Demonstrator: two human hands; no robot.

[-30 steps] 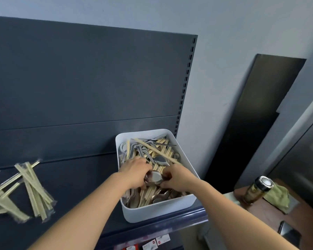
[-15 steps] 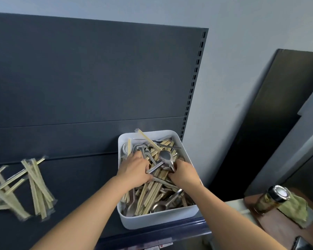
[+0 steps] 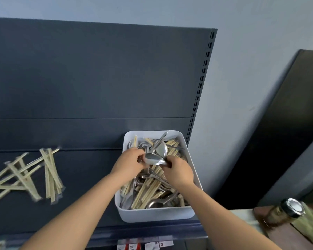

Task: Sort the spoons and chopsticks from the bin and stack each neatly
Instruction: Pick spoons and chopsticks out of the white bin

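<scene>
A bin (image 3: 153, 214) sits at the right end of the shelf (image 3: 83, 210), spoons and chopsticks (image 3: 145, 193) jumbled inside. Both hands (image 3: 129, 162) meet over its middle around spoons (image 3: 154, 158). Wrapped chopsticks (image 3: 25, 175) lie at nine o'clock of the bin. A jar (image 3: 283, 212) stands at four o'clock.

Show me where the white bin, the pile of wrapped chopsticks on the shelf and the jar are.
white bin (image 3: 152, 214): head view, on its bare front wall.
pile of wrapped chopsticks (image 3: 50, 175): head view, on the upright bundle at the pile's right side.
jar (image 3: 294, 208): head view, on its shiny lid.
</scene>
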